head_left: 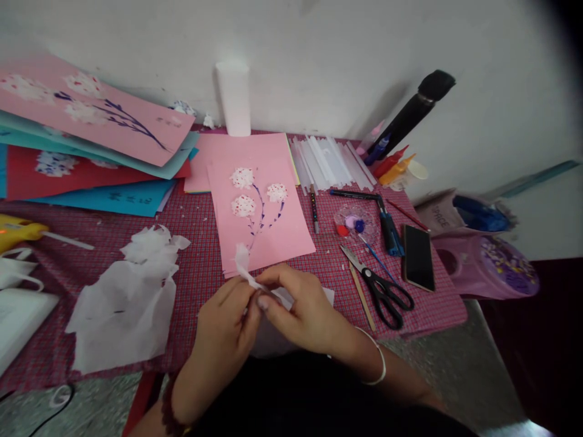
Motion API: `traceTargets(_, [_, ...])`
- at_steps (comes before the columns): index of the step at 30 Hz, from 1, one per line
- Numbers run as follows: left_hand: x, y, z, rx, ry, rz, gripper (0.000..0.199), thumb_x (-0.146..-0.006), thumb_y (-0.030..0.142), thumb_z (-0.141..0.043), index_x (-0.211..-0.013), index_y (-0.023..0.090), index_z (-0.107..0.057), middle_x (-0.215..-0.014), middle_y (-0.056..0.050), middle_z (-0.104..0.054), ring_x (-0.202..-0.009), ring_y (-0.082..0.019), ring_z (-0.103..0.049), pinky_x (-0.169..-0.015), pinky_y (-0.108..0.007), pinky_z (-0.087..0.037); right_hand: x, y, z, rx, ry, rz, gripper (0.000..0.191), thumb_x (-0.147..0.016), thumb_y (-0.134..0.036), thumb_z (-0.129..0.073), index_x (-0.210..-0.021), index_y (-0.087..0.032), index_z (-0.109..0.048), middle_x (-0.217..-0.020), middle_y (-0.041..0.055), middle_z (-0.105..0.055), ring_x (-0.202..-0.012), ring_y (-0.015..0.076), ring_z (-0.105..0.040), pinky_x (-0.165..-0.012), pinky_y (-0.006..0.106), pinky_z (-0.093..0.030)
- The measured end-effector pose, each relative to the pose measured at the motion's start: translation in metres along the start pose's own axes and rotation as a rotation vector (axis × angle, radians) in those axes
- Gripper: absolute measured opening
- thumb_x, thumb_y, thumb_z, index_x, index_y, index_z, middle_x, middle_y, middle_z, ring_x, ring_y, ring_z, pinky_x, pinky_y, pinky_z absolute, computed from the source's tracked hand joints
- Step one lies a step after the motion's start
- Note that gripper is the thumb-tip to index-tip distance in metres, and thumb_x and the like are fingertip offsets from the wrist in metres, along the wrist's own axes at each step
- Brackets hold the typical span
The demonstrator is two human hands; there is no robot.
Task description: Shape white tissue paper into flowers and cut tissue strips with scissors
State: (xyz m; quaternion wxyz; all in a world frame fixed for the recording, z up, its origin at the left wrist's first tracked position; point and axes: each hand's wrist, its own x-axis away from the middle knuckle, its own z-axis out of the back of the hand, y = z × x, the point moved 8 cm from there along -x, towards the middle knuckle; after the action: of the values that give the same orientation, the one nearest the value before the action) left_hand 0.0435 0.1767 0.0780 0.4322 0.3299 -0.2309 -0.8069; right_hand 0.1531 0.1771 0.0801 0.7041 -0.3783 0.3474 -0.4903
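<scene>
My left hand (228,318) and my right hand (298,306) meet at the table's front edge, both closed on a piece of white tissue paper (243,262). A twisted end of it sticks up above the fingers, and more white paper shows behind and below the right hand. Just beyond the hands lies a pink sheet (286,227) with three white, red-flecked flower clusters and dark purple stems. To the left of my left hand is a pile of thin white tissue sheets (125,321), with crumpled pieces (152,246) at its top.
Right of the hands lie scissors (387,294), a wooden stick (362,297), a paint dish (354,223), a utility knife (390,233) and a phone (419,257). Glue sticks (334,161) lie behind. At left are finished flower sheets (132,130) and a yellow glue gun (20,232).
</scene>
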Motion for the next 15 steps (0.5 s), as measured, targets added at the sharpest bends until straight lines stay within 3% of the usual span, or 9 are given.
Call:
traceTargets(4, [-0.001, 0.005, -0.003, -0.113, 0.004, -0.055, 0.017, -0.09, 0.01, -0.046, -0.077, 0.018, -0.053, -0.075, -0.001, -0.056, -0.068, -0.013, -0.054, -0.064, -0.025, -0.04, -0.001, 0.003, 0.001, -0.001, 0.016, -0.015, 0.013, -0.092, -0.02, -0.049, -0.101, -0.018, -0.058, -0.088, 0.0026, -0.068, -0.079, 0.014, -0.064, -0.072, 0.025, -0.047])
traceTargets(9, [-0.003, 0.001, -0.004, 0.132, -0.046, 0.067, 0.018, -0.091, 0.009, -0.045, -0.08, 0.019, -0.055, -0.074, 0.002, -0.055, -0.068, -0.01, -0.053, -0.063, -0.021, -0.039, -0.001, 0.014, 0.004, -0.012, 0.111, -0.044, 0.008, -0.091, -0.018, -0.049, -0.089, -0.019, -0.057, -0.073, -0.0023, -0.06, -0.065, 0.01, -0.056, -0.062, 0.022, -0.041])
traceTargets(15, [0.002, -0.014, -0.007, 0.323, -0.059, 0.241, 0.021, -0.093, 0.017, -0.046, -0.073, 0.019, -0.054, -0.067, 0.004, -0.051, -0.06, -0.009, -0.048, -0.056, -0.021, -0.037, -0.006, 0.026, 0.004, -0.228, 0.164, -0.096, 0.01, -0.087, -0.016, -0.049, -0.081, -0.019, -0.056, -0.071, -0.0035, -0.056, -0.064, 0.0095, -0.052, -0.059, 0.02, -0.04])
